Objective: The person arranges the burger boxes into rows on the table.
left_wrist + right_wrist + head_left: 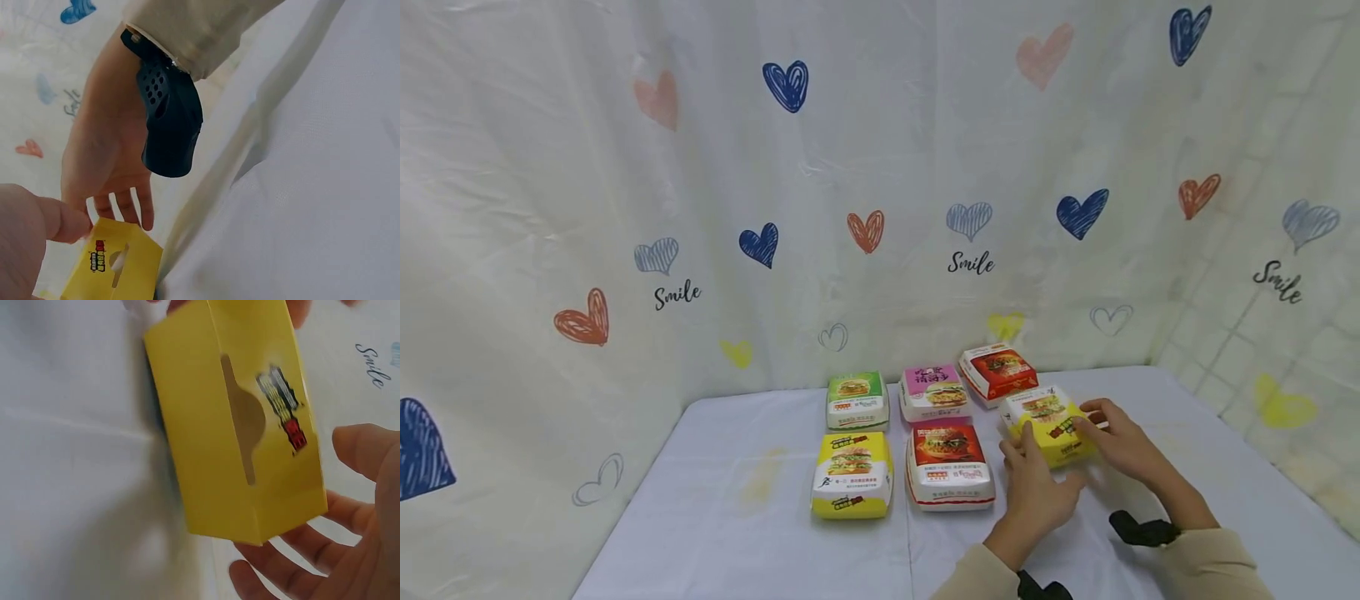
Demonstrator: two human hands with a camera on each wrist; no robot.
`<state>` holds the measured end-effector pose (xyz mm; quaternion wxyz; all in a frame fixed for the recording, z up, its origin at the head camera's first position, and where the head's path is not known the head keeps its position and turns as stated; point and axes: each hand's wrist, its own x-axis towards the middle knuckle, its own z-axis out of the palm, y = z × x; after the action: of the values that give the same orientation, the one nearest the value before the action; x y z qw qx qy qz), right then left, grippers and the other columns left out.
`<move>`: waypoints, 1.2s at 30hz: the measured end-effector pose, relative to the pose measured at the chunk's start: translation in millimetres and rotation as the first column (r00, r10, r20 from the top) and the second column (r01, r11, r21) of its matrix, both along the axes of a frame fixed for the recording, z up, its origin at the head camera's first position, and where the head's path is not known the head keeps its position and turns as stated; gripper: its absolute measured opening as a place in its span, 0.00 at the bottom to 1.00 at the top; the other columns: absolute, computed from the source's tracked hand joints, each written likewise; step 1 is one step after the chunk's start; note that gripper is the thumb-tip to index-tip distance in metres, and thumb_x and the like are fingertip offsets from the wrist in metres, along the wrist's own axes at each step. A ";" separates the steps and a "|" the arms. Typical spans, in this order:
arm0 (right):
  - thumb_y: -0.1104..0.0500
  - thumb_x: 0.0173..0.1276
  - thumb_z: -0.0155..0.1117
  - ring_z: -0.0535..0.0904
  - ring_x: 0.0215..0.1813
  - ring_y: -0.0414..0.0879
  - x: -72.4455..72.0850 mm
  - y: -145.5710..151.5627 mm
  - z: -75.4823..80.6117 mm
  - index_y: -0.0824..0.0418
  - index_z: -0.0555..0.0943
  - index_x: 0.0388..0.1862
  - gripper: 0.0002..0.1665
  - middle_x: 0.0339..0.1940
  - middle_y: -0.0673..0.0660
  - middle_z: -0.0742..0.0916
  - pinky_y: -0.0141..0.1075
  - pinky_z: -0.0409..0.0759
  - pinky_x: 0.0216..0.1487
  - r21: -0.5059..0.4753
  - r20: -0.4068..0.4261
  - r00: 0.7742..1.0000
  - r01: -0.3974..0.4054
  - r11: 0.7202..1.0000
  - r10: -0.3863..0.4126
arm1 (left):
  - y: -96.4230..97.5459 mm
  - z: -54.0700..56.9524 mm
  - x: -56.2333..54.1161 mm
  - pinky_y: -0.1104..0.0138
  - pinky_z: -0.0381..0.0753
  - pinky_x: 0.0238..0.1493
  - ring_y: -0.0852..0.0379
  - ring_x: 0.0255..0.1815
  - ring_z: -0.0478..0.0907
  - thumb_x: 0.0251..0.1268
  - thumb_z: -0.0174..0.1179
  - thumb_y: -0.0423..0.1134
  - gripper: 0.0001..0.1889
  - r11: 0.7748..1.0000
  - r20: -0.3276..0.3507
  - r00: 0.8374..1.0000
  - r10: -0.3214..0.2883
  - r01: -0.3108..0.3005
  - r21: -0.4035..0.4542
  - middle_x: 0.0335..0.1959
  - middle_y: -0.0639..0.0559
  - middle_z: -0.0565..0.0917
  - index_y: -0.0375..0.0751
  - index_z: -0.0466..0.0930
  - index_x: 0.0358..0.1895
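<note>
Both hands are on a yellow-and-white burger box [1066,452] at the right of the group on the table. My left hand [1036,493] holds its near left side, fingertips along the edge. On the other end, my right hand [1122,443] grips the right side, its thumb over the top. A yellow face with a slot and tab [206,425] fills the right wrist view, and the right fingers [306,550] reach round the box's end. In the left wrist view, the left thumb [59,220] lies at the box's edge.
Left of the held box stand a red-and-white box [951,467] and another yellow box [852,475]. Behind them are a green box [857,402], a pink box [934,393] and a red box [997,371]. A heart-printed curtain [880,167] backs the white-covered table [715,500].
</note>
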<state>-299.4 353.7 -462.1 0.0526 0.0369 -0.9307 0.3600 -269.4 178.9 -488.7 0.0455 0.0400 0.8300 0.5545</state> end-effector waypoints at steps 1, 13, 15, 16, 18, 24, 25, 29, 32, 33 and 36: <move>0.45 0.82 0.50 0.79 0.55 0.67 0.6 1.2 1.5 0.72 0.65 0.68 0.32 0.60 0.78 0.77 0.48 0.81 0.46 0.010 0.008 1.000 -0.005 1.000 0.005 | -0.2 0.5 -0.3 0.52 0.79 0.64 0.50 0.67 0.66 0.54 0.76 0.47 0.49 1.000 -0.013 1.000 0.010 -0.010 0.000 0.69 0.49 0.60 0.58 0.57 0.79; 0.47 0.85 0.45 0.73 0.37 0.47 5.6 18.5 7.0 0.67 0.66 0.72 0.30 0.38 0.59 0.79 0.39 0.70 0.36 0.082 0.074 0.995 -0.076 0.994 0.070 | -2.9 0.1 3.8 0.63 0.80 0.54 0.59 0.59 0.67 0.70 0.64 0.49 0.23 0.995 -0.128 0.991 0.044 -0.055 -0.085 0.60 0.56 0.64 0.59 0.68 0.63; 0.47 0.85 0.43 0.75 0.41 0.49 6.1 21.1 8.1 0.68 0.64 0.74 0.31 0.43 0.64 0.81 0.40 0.73 0.38 0.073 0.111 0.990 -0.091 0.993 0.083 | -2.3 -1.2 3.0 0.63 0.79 0.50 0.59 0.56 0.69 0.70 0.63 0.51 0.21 0.992 -0.131 0.990 0.049 -0.063 -0.108 0.58 0.56 0.65 0.60 0.68 0.61; 0.47 0.85 0.43 0.76 0.44 0.51 6.2 22.2 8.6 0.68 0.63 0.75 0.32 0.46 0.68 0.82 0.41 0.76 0.40 0.064 0.133 0.987 -0.098 0.993 0.089 | -2.0 -1.4 2.8 0.63 0.79 0.49 0.60 0.55 0.69 0.71 0.62 0.52 0.20 0.991 -0.129 0.991 0.046 -0.061 -0.121 0.57 0.56 0.66 0.61 0.68 0.61; 0.47 0.85 0.42 0.78 0.48 0.53 6.4 23.9 10.2 0.69 0.60 0.77 0.34 0.54 0.74 0.81 0.43 0.80 0.43 0.039 0.175 0.979 -0.109 0.993 0.101 | -1.7 -1.4 2.6 0.63 0.79 0.48 0.60 0.54 0.69 0.71 0.62 0.53 0.21 0.988 -0.125 0.991 0.039 -0.057 -0.141 0.56 0.56 0.66 0.61 0.68 0.62; 0.48 0.84 0.44 0.77 0.44 0.50 5.4 25.8 12.6 0.68 0.52 0.81 0.38 0.52 0.69 0.81 0.42 0.76 0.43 -0.023 0.244 0.961 -0.127 0.992 0.129 | -2.4 0.4 4.4 0.62 0.79 0.46 0.58 0.53 0.70 0.72 0.61 0.51 0.23 0.979 -0.148 0.989 0.033 -0.062 -0.195 0.55 0.54 0.67 0.65 0.68 0.66; 0.48 0.84 0.45 0.76 0.43 0.49 5.2 25.9 12.7 0.67 0.50 0.82 0.38 0.51 0.67 0.80 0.42 0.74 0.43 -0.028 0.250 0.959 -0.129 0.991 0.132 | -2.4 0.7 4.6 0.61 0.79 0.46 0.58 0.53 0.70 0.72 0.60 0.51 0.23 0.978 -0.154 0.988 0.030 -0.062 -0.202 0.55 0.54 0.67 0.65 0.68 0.67; 0.50 0.84 0.45 0.74 0.40 0.49 4.7 27.2 13.1 0.65 0.48 0.83 0.39 0.49 0.65 0.80 0.42 0.72 0.41 -0.064 0.264 0.954 -0.132 0.989 0.145 | -2.0 1.7 4.5 0.62 0.79 0.45 0.58 0.53 0.69 0.72 0.60 0.50 0.23 0.973 -0.173 0.985 0.015 -0.054 -0.223 0.55 0.54 0.67 0.66 0.69 0.67; 0.52 0.83 0.46 0.76 0.40 0.49 4.8 28.3 12.4 0.66 0.49 0.83 0.38 0.47 0.64 0.81 0.42 0.74 0.41 -0.092 0.265 0.952 -0.132 0.987 0.152 | -1.8 1.2 3.9 0.61 0.79 0.48 0.57 0.53 0.69 0.71 0.61 0.51 0.24 0.970 -0.173 0.985 0.009 -0.050 -0.237 0.56 0.53 0.67 0.66 0.69 0.67; 0.52 0.83 0.46 0.76 0.40 0.49 5.0 28.5 11.8 0.67 0.50 0.82 0.37 0.47 0.63 0.81 0.41 0.74 0.40 -0.096 0.261 0.953 -0.134 0.986 0.155 | -1.8 0.9 3.9 0.61 0.79 0.49 0.56 0.54 0.68 0.70 0.62 0.52 0.25 0.968 -0.174 0.985 0.006 -0.049 -0.245 0.56 0.53 0.67 0.66 0.69 0.68; 0.53 0.83 0.48 0.74 0.37 0.47 5.2 29.3 9.2 0.68 0.53 0.80 0.36 0.40 0.60 0.79 0.38 0.73 0.37 -0.102 0.248 0.955 -0.144 0.984 0.165 | -2.4 0.1 4.3 0.60 0.78 0.54 0.56 0.56 0.68 0.68 0.64 0.55 0.28 0.962 -0.184 0.983 -0.007 -0.044 -0.269 0.57 0.52 0.67 0.66 0.68 0.69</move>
<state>-294.2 383.1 -452.9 -0.0946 0.0608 -0.9083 0.4028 -265.1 176.5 -488.6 -0.0314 0.0766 0.8991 0.4298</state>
